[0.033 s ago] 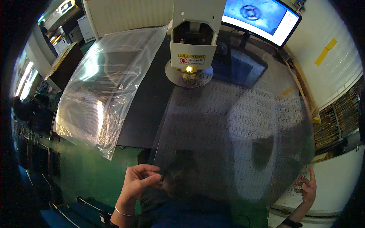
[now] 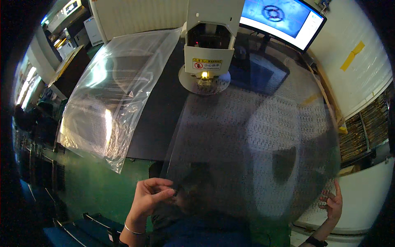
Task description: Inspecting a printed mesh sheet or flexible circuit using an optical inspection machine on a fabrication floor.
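A large see-through film sheet (image 2: 222, 136) with dense rows of small dark printed marks covers the right part of the black table and overhangs its near edge. My left hand (image 2: 153, 195) pinches the sheet's near left edge between thumb and fingers. At the near right edge, my right hand (image 2: 333, 203) has its index finger stretched up along the film and the other fingers curled on it. The far left part of the sheet reaches a round plate (image 2: 187, 84) beneath a white inspection machine (image 2: 210, 53) with a small yellow light.
Left on the black table (image 2: 158, 111) lies a clear plastic bag (image 2: 111, 90) with patterned film inside, overhanging the near edge. A lit monitor (image 2: 284, 20) stands at the back right, showing a magnified dark ring. Racks of thin boards (image 2: 358, 140) stand at far right.
On the monitor, the ring has shifted slightly and looks sharper. Hands and film sheet show no visible movement.
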Demonstrator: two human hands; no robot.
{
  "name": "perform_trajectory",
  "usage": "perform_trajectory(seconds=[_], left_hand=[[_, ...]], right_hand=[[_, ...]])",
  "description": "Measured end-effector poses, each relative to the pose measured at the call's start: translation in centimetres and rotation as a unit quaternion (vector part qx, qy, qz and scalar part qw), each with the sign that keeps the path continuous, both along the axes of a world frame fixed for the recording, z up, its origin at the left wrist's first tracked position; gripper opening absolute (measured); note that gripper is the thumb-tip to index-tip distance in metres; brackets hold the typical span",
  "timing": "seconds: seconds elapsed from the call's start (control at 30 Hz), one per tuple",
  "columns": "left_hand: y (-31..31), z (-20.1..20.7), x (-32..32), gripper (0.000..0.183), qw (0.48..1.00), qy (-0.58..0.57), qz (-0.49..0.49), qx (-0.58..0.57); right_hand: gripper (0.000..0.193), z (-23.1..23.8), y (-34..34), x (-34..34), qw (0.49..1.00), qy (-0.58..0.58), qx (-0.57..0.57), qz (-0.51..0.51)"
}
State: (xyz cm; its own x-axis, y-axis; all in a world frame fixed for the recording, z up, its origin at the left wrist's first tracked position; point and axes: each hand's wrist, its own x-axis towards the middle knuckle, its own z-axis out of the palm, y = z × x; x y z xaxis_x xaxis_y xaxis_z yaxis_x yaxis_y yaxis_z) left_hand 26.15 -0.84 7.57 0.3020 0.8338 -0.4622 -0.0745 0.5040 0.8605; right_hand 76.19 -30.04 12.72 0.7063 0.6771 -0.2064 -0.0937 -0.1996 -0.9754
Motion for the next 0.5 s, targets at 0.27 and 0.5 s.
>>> perform_trajectory(seconds=[0.27,0.5], left_hand=[[0.0,-0.6,-0.2,0.025,1.000,-0.006,0.002,0.002],[0.1,-0.3,-0.2,0.025,1.000,-0.018,-0.002,-0.007]], right_hand=[[0.094,-0.4,-0.1,0.5,1.000,-0.030,-0.002,0.008],[0.091,0.9,1.0,-1.2,1.000,-0.013,-0.010,-0.004]])
